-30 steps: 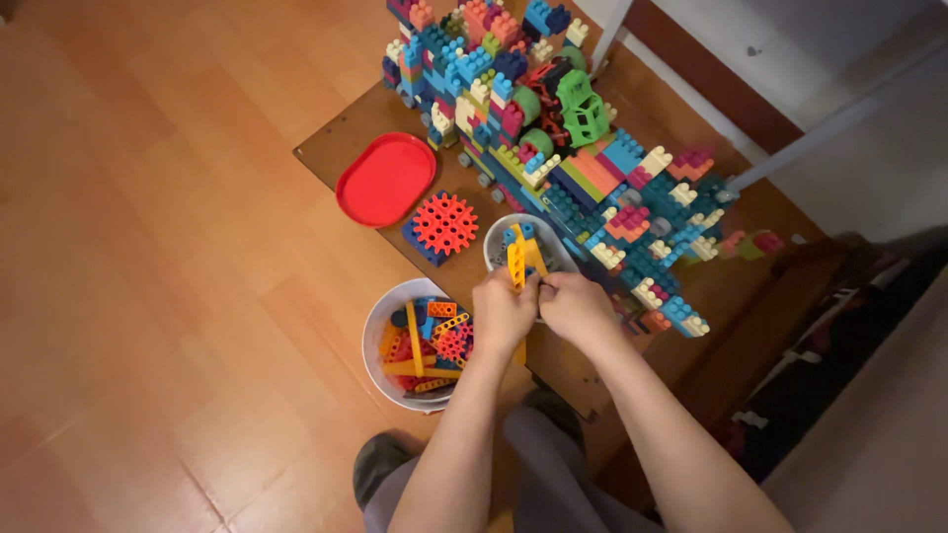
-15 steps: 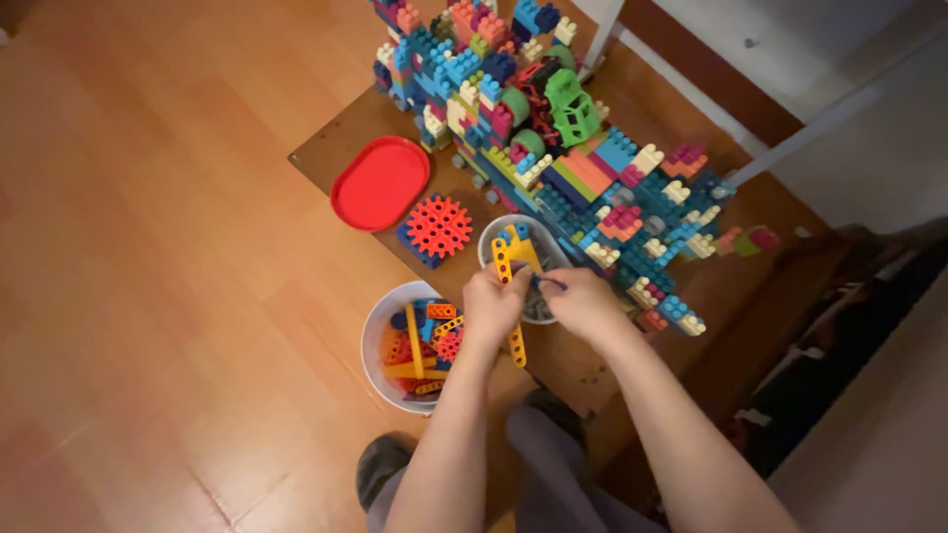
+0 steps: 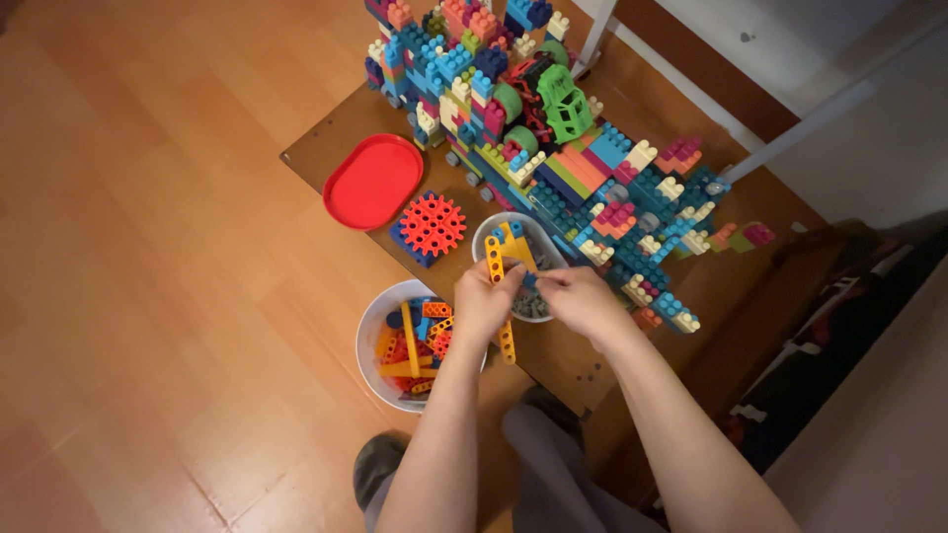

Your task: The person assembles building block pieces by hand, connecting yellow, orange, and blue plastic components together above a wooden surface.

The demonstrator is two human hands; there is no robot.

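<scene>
My left hand point(image 3: 481, 303) grips a long yellow strip with holes point(image 3: 500, 296), held nearly upright over the table's near edge. My right hand point(image 3: 578, 299) pinches a small dark piece point(image 3: 531, 281) against the strip's upper part. Both hands hover just in front of a small grey bowl point(image 3: 486, 233) that holds yellow and blue parts. Below my left hand, on the floor, stands a white bucket point(image 3: 371, 326) filled with several orange, yellow, red and blue construction parts.
A large multicoloured block structure point(image 3: 553, 158) covers the far half of the brown table point(image 3: 341, 138). A red oval lid point(image 3: 373, 181) and a red gear on a blue block point(image 3: 431, 225) lie at the left. My knees and a shoe show below. A wooden floor lies left.
The yellow strip came up out of the bowl area and now stands free in my left hand. My right hand shifted to pinch a small piece at it.
</scene>
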